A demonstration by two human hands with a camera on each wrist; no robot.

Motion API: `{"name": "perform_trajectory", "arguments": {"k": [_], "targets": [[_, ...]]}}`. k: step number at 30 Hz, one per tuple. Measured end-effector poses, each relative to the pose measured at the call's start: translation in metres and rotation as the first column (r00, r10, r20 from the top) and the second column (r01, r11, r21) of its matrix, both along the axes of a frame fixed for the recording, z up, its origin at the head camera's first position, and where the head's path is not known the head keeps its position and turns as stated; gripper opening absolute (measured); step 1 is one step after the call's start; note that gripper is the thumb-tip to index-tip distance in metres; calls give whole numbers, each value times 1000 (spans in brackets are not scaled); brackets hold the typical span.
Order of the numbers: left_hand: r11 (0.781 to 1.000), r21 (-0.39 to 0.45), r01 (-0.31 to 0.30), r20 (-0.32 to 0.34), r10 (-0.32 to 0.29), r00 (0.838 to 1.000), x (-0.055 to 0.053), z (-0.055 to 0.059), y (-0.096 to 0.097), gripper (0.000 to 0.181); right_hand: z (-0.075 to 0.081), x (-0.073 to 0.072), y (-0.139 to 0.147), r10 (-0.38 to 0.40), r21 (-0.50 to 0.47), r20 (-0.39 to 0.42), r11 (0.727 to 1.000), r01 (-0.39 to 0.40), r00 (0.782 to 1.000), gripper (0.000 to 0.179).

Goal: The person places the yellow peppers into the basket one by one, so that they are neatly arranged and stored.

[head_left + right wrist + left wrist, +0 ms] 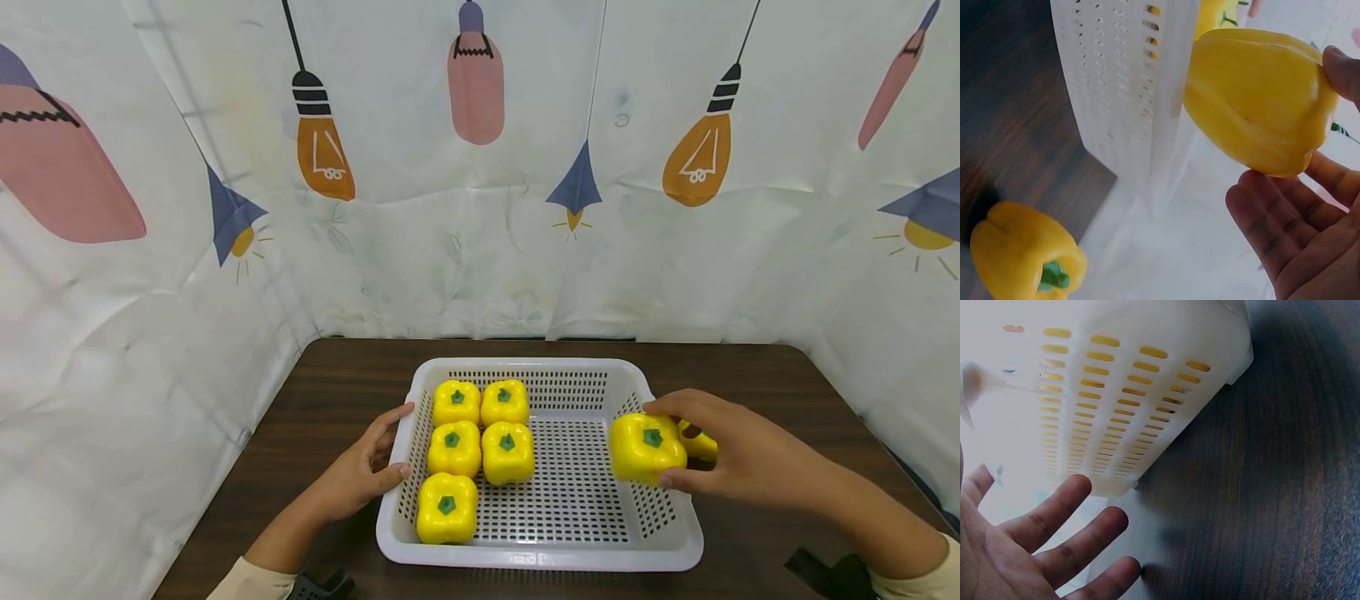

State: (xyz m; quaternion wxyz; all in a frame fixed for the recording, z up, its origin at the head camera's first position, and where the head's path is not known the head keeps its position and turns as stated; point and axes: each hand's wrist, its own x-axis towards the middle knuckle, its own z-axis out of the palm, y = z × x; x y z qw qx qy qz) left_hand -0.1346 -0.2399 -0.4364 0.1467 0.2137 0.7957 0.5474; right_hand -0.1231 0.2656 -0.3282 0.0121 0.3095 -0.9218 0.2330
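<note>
My right hand [742, 454] grips a yellow bell pepper [637, 450] with a green stem, over the right rim of a white perforated basket [540, 557]. The right wrist view shows the held pepper [1260, 100] between thumb and fingertips, level with the rim. My left hand [352, 471] touches the basket's left rim with thumb and a fingertip; its other fingers [1094, 534] spread loosely beside the wall. Several yellow bell peppers [453, 447] stand in the left half of the basket, stems up, in two columns.
Another yellow bell pepper [1016, 250] lies on the dark wooden table [352, 367] right of the basket, partly hidden by my right hand in the head view. A white curtain [450, 267] printed with lamps hangs behind and beside the table.
</note>
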Motion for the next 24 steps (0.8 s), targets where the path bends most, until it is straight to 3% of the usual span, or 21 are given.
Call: {"name": "perform_trajectory", "arguments": {"k": [7,24], "targets": [[1000,-1,2,1,-2,1000,0,0,0,79,-4,0,-8,26,-4,42,1000,-26,999,69],[1000,5,2,3,-2,1000,0,0,0,80,-13,1,-29,84,-11,31,996,-83,996,72]]}}
